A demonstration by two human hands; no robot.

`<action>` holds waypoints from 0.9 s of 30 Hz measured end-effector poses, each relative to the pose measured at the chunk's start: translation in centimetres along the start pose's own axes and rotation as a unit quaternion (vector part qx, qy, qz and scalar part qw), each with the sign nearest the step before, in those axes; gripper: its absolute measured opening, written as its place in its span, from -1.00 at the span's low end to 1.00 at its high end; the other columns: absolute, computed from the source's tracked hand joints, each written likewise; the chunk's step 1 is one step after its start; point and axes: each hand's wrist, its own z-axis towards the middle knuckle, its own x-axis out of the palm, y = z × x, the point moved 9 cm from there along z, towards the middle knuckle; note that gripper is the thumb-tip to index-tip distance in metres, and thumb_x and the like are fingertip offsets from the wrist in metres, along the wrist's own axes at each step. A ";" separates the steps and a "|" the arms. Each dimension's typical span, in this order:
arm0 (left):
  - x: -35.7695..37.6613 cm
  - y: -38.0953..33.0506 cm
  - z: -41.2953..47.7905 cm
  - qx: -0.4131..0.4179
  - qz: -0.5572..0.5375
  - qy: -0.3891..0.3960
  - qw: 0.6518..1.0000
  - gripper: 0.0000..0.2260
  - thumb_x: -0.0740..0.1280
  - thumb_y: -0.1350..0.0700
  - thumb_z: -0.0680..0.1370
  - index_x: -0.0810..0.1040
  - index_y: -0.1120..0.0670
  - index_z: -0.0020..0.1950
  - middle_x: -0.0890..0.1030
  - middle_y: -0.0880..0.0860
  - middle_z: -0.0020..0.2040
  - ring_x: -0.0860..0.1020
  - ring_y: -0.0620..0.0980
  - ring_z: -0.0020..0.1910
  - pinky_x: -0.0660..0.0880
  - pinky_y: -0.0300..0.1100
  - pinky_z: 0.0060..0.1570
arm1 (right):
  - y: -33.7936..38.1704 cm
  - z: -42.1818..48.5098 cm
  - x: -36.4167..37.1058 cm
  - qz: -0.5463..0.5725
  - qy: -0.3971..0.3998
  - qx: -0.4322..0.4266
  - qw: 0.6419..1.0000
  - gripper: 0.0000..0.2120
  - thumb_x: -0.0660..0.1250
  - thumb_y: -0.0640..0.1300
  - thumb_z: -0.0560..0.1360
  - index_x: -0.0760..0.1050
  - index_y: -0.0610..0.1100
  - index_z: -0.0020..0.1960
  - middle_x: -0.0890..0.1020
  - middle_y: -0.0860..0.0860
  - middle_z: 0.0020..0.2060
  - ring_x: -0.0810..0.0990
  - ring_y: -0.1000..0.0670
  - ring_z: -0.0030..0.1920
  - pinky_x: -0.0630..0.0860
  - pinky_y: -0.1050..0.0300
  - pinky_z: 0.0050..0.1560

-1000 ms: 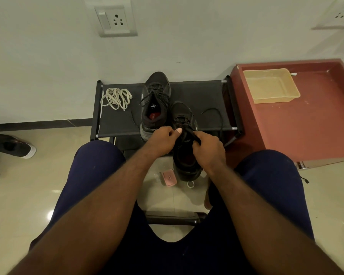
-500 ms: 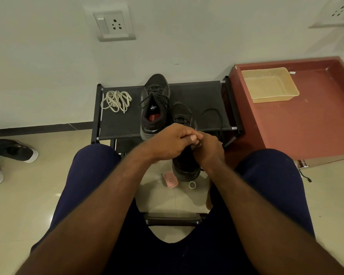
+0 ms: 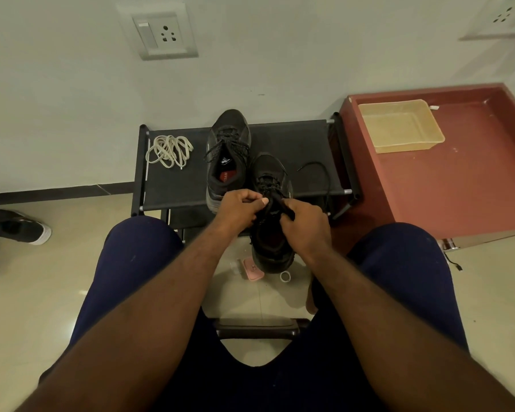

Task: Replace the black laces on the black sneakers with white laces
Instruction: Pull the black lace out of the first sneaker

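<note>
Between the knees, the right hand (image 3: 306, 226) grips the near sneaker (image 3: 272, 245) at its collar, evidently to steady it, while the left hand (image 3: 241, 208) pinches its black lace (image 3: 268, 184) for drawing out; beyond, the second sneaker (image 3: 228, 162) and white laces (image 3: 168, 151) wait on the rack (image 3: 295, 141).

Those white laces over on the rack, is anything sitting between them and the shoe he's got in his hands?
Yes. The second black sneaker stands on the rack between the white laces and the held sneaker, which the left hand and right hand grip. Reaching over it looks easy.
</note>
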 end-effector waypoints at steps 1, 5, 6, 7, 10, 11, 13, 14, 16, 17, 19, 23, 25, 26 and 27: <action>0.1 0.0 0.0 0.001 -0.006 0.004 1.000 -0.87 0.41 0.17 0.56 0.62 0.20 0.04 0.56 0.02 -0.30 0.44 -0.12 -0.41 0.44 -0.31 -0.42 | 0.0 0.0 0.0 0.000 0.000 -0.001 1.000 -0.76 0.28 -0.08 0.57 0.58 0.05 0.21 0.65 0.04 -0.14 0.62 -0.01 -0.14 0.64 -0.03 -0.09; 0.4 -0.4 0.2 0.021 0.020 0.014 0.999 -0.93 0.35 0.17 0.59 0.60 0.11 -0.08 0.55 0.01 -0.30 0.48 -0.15 -0.37 0.45 -0.31 -0.38 | -0.1 0.0 0.3 -0.005 0.006 -0.005 1.000 -0.74 0.28 -0.08 0.56 0.58 0.06 0.21 0.66 0.04 -0.13 0.62 -0.03 -0.13 0.64 -0.06 -0.10; 0.4 -0.5 0.3 0.017 0.013 0.015 1.000 -0.90 0.34 0.16 0.59 0.58 0.09 -0.11 0.55 0.01 -0.28 0.50 -0.13 -0.33 0.46 -0.27 -0.32 | -0.1 0.0 0.2 -0.004 0.007 -0.004 1.000 -0.75 0.28 -0.09 0.56 0.58 0.06 0.21 0.66 0.04 -0.13 0.62 -0.03 -0.13 0.64 -0.05 -0.10; 0.4 -0.3 0.5 -0.001 -0.016 0.015 1.000 -0.88 0.32 0.15 0.60 0.58 0.08 -0.13 0.55 0.01 -0.26 0.51 -0.10 -0.28 0.48 -0.22 -0.25 | -0.1 0.1 0.1 -0.002 0.006 -0.003 1.000 -0.75 0.28 -0.09 0.56 0.58 0.06 0.21 0.65 0.04 -0.13 0.62 -0.03 -0.14 0.64 -0.04 -0.11; 0.3 0.5 0.8 -0.070 -0.150 0.012 0.986 -0.88 0.29 0.15 0.59 0.57 0.09 -0.12 0.56 0.02 -0.23 0.54 -0.04 -0.18 0.48 -0.12 -0.12 | -0.3 0.2 0.2 -0.001 0.003 0.000 1.000 -0.71 0.29 -0.08 0.57 0.56 0.08 0.27 0.65 0.05 -0.12 0.62 -0.01 -0.14 0.64 -0.04 -0.11; 0.2 0.5 0.9 -0.077 -0.158 0.013 0.984 -0.89 0.29 0.14 0.59 0.58 0.10 -0.09 0.57 0.02 -0.22 0.55 -0.04 -0.17 0.49 -0.12 -0.13 | -0.3 0.1 0.3 -0.002 0.004 0.000 1.000 -0.70 0.29 -0.08 0.57 0.55 0.08 0.29 0.66 0.05 -0.10 0.62 -0.01 -0.13 0.65 -0.04 -0.10; -0.2 0.4 0.9 -0.060 -0.100 0.018 0.993 -0.87 0.33 0.09 0.59 0.60 0.13 -0.01 0.61 0.04 -0.15 0.58 -0.04 -0.14 0.55 -0.13 -0.12 | -0.4 0.2 0.5 0.000 0.005 0.002 1.000 -0.69 0.30 -0.08 0.56 0.55 0.08 0.29 0.67 0.04 -0.08 0.63 -0.01 -0.10 0.65 -0.05 -0.07; -0.3 0.3 0.9 -0.046 -0.063 0.023 0.997 -0.87 0.35 0.09 0.59 0.60 0.14 0.01 0.62 0.06 -0.12 0.60 -0.03 -0.12 0.58 -0.11 -0.09 | -0.3 0.2 0.4 -0.001 0.005 0.003 1.000 -0.69 0.30 -0.09 0.56 0.55 0.08 0.28 0.67 0.04 -0.07 0.63 -0.02 -0.09 0.65 -0.05 -0.06; -0.3 0.0 0.7 -0.017 -0.012 0.027 0.999 -0.90 0.37 0.13 0.57 0.62 0.14 -0.01 0.65 0.11 -0.09 0.63 0.02 -0.08 0.61 -0.06 -0.01 | -0.3 0.3 0.4 -0.004 0.004 0.003 1.000 -0.69 0.29 -0.09 0.55 0.56 0.08 0.28 0.67 0.03 -0.07 0.63 -0.02 -0.08 0.64 -0.05 -0.05; -0.4 -0.3 0.7 0.006 0.016 0.014 1.000 -0.92 0.39 0.14 0.56 0.63 0.13 -0.04 0.67 0.13 -0.09 0.65 0.03 -0.07 0.62 -0.04 0.00 | -0.3 0.3 0.4 -0.003 0.003 0.001 1.000 -0.69 0.29 -0.09 0.55 0.56 0.08 0.28 0.67 0.03 -0.07 0.63 -0.02 -0.08 0.64 -0.05 -0.05; -0.8 -1.0 0.5 0.065 0.095 -0.022 0.993 -0.92 0.43 0.11 0.54 0.67 0.12 -0.06 0.69 0.09 -0.14 0.66 0.01 -0.10 0.62 -0.08 -0.03 | -0.2 0.3 0.4 -0.001 0.001 -0.003 1.000 -0.71 0.30 -0.09 0.55 0.56 0.07 0.26 0.67 0.04 -0.08 0.64 -0.02 -0.09 0.65 -0.06 -0.06; -0.5 -2.0 0.1 0.124 0.185 -0.051 0.973 -0.85 0.40 0.10 0.56 0.65 0.17 -0.10 0.65 0.06 -0.21 0.60 -0.03 -0.20 0.54 -0.15 -0.13 | -0.2 0.1 0.6 0.005 0.001 -0.006 1.000 -0.74 0.28 -0.07 0.54 0.59 0.08 0.19 0.66 0.05 -0.15 0.64 -0.03 -0.13 0.65 -0.07 -0.10; -0.9 -1.8 0.3 0.076 0.062 -0.057 0.994 -0.82 0.33 0.10 0.61 0.60 0.16 -0.12 0.61 0.08 -0.22 0.57 -0.03 -0.20 0.53 -0.15 -0.16 | -0.3 0.2 0.4 0.005 -0.004 -0.005 1.000 -0.72 0.27 -0.05 0.52 0.58 0.09 0.20 0.67 0.05 -0.16 0.64 -0.05 -0.15 0.64 -0.07 -0.12; -0.9 -1.4 0.4 0.031 -0.057 -0.051 0.997 -0.81 0.29 0.10 0.63 0.57 0.15 -0.12 0.59 0.07 -0.20 0.56 -0.05 -0.18 0.54 -0.17 -0.16 | -0.5 0.2 0.4 0.011 -0.004 -0.001 1.000 -0.71 0.28 -0.05 0.52 0.58 0.10 0.22 0.67 0.05 -0.16 0.64 -0.04 -0.16 0.64 -0.06 -0.13; -1.0 -1.2 0.5 -0.006 -0.162 -0.044 0.986 -0.82 0.26 0.11 0.65 0.55 0.13 -0.12 0.57 0.06 -0.19 0.56 -0.06 -0.16 0.55 -0.18 -0.16 | -0.5 0.2 0.5 0.020 -0.004 0.002 1.000 -0.69 0.29 -0.05 0.52 0.57 0.11 0.25 0.67 0.06 -0.15 0.64 -0.03 -0.16 0.65 -0.05 -0.13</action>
